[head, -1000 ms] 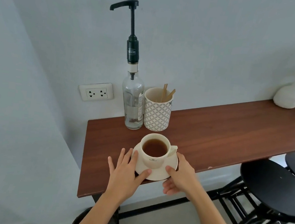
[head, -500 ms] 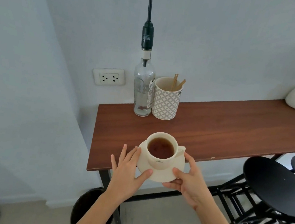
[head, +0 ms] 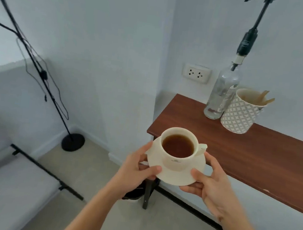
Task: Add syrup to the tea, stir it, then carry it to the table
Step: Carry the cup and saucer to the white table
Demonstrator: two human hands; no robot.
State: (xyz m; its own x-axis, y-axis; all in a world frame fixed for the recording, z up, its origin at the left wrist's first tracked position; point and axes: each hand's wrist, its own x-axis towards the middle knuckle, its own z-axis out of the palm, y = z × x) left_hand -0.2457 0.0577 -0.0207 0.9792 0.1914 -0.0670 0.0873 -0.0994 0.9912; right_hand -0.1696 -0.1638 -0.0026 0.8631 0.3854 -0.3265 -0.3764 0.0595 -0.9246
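The cup of tea [head: 178, 146] sits upright on its saucer [head: 177, 176], filled with dark brown liquid, its handle pointing toward the right; a small dark mark shows on the near side of the cup's wall. Cup and saucer are held in the air, off the wooden surface [head: 247, 155] and just beyond its left front corner, over the pale floor [head: 152, 229]. The left hand [head: 136, 170] grasps the saucer's left rim, thumb laid on top of the rim and the fingers [head: 148, 149] curled under and around the edge. The right hand [head: 212, 185] grasps the right rim the same way, thumb pressed on the upper face near the cup's foot and the other fingers underneath. Both bare forearms reach up from the bottom of the view. Back on the surface, against the wall, stands a clear glass syrup bottle [head: 223, 93] with a tall black pump [head: 253, 26], nearly empty, and just beside it, touching or almost so, a white patterned cup [head: 240, 114] holding wooden stir sticks [head: 265, 99]. A white wall socket [head: 196, 73] sits left of the bottle. Far to the left a black stand [head: 43, 74] with trailing cables leans up from a round base, and a grey cushioned seat [head: 0, 188] with a black frame fills the lower left corner.
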